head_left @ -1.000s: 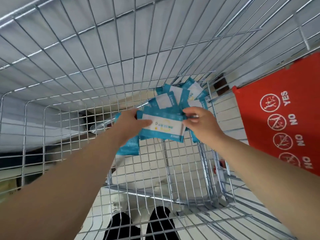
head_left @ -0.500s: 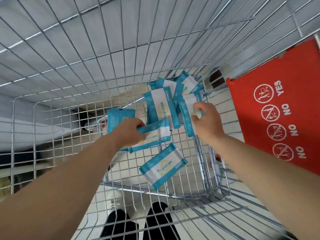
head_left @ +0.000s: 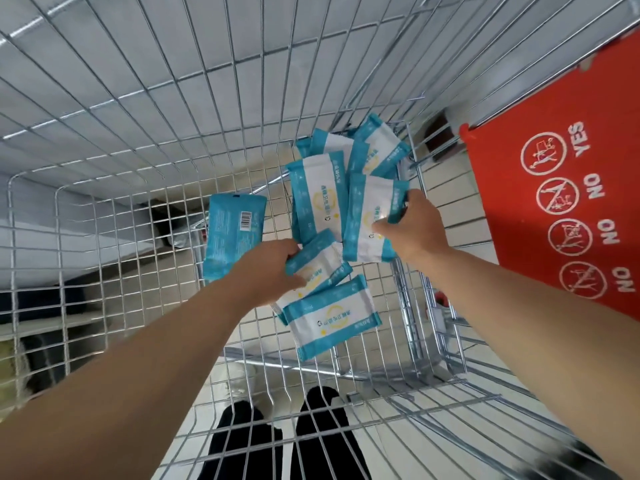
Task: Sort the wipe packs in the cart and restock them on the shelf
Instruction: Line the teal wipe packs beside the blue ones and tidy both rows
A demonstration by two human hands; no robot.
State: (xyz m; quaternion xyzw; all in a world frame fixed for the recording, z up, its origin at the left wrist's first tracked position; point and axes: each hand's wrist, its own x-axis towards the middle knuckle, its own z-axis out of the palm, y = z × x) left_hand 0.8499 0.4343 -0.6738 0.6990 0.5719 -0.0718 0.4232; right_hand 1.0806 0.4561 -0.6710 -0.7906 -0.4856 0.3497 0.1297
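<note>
Several blue-and-white wipe packs lie on the wire floor of the cart (head_left: 114,244). My left hand (head_left: 273,271) grips one pack (head_left: 320,266) near the middle of the floor. My right hand (head_left: 412,230) pinches another pack (head_left: 369,220) by its right edge, thumb on its face. A loose pack (head_left: 330,318) lies face up just in front of my left hand. One pack (head_left: 233,232) lies face down at the left, barcode up. More packs (head_left: 374,150) are piled at the far right corner.
A red child-seat flap (head_left: 571,209) with YES/NO pictograms stands along the cart's right side. Wire walls close in the cart on the far and left sides. Below the mesh I see tiled floor and my black shoes (head_left: 287,434).
My left hand slid its pack rightward over the floor. My right hand took hold of a pack from the pile and drew it nearer. The loose pack lies where it dropped.
</note>
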